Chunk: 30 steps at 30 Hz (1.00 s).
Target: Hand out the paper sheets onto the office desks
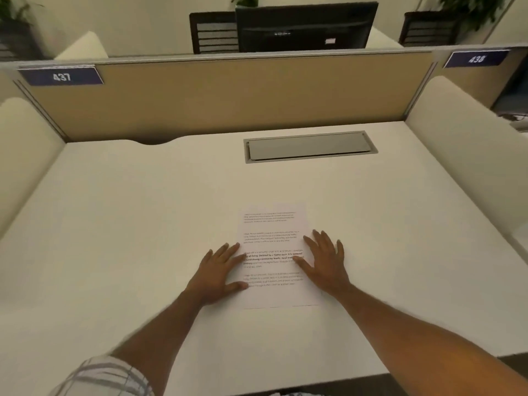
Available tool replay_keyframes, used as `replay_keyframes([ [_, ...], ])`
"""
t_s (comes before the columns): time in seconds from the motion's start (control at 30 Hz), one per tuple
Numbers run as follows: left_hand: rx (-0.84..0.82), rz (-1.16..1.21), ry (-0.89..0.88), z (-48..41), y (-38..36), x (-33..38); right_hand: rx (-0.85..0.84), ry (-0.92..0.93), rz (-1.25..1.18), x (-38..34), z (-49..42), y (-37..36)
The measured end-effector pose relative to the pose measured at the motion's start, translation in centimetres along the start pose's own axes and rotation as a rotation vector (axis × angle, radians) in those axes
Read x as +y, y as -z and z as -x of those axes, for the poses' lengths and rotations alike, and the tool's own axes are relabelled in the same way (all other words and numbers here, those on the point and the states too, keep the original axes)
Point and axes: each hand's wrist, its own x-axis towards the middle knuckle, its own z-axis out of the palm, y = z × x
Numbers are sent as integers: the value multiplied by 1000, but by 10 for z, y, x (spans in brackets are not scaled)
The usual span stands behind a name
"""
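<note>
Paper sheet [274,252] flat on desk [143,218], left hand [218,272] and right hand [325,261] spread on its side edges

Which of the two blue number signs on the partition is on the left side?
The blue sign reading 437, at the partition's left end; the 438 sign is at right.

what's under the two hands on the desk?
A white printed paper sheet lies flat on the white desk; left hand and right hand press its side edges. Text beneath the fingers is hidden.
</note>
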Motion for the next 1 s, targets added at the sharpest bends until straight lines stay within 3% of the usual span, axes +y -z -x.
replay_keyframes([
  [0.23,-5,-13,44,2,-1,8,-84,74,61,9,0,4],
  [0.53,115,81,47,15,10,-1,-42,75,-42,-4,-2,12],
  [1.0,313,-174,550,146,41,-38,-117,578,25,-144,-41,0],
])
